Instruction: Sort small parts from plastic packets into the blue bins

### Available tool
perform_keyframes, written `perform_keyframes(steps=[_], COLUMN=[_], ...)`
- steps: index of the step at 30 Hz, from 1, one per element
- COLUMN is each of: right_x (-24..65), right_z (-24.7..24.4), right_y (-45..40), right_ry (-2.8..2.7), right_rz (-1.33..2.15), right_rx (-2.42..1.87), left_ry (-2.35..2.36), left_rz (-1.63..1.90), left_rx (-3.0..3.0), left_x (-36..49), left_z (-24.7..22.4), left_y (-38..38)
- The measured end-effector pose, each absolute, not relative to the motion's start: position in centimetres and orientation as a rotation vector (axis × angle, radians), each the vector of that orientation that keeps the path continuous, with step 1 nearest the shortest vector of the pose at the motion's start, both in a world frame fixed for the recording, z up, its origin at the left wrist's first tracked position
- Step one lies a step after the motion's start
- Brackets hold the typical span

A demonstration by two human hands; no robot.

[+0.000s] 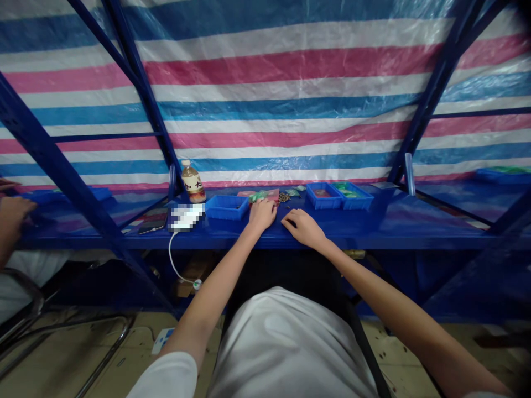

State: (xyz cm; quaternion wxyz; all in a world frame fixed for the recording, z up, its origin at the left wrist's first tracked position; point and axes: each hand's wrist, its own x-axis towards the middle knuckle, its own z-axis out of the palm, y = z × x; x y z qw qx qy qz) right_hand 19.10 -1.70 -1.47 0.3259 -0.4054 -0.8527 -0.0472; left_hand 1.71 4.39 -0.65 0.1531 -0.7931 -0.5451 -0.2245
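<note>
On the blue table (390,224), my left hand (263,214) rests at the front of some green and pink plastic packets (258,195). Its fingers are close together, and whether anything is under them is too small to tell. To its right, my right hand (305,226) is curled above the table near the front edge, thumb and fingertips close together; anything between them cannot be made out. A little pile of small brass-coloured pieces (284,197) lies behind and between the hands. A blue tray (227,208) stands just left of my left hand.
Two blue trays (323,202) with red and green packets stand behind right. At the left are a bottle (193,183), a phone (152,222) and a blurred white item with a cable (171,254). Blue metal posts flank the place. Another person's hand (14,215) shows far left.
</note>
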Motion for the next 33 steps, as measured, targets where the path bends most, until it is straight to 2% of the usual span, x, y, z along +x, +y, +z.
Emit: perform_keyframes(steps=[10,19,33], right_x=[19.03,19.02,19.03], right_z=[-1.54,-1.46,-1.63], right_y=[-1.65,-1.70,-1.58], right_ry=[-2.231,-2.232,-2.232], right_rz=[-0.108,-0.110,-0.116], right_rx=[-1.071,-1.057,-1.071], left_ry=[-1.576,-1.643,-1.597], left_rz=[-0.720,-0.644,-0.893], left_rx=[-2.116,-2.197,-2.080], left_x=[1.64,1.90,1.44], left_z=[-0.91,-1.14,-0.81], left_y=[4.41,4.77,4.71])
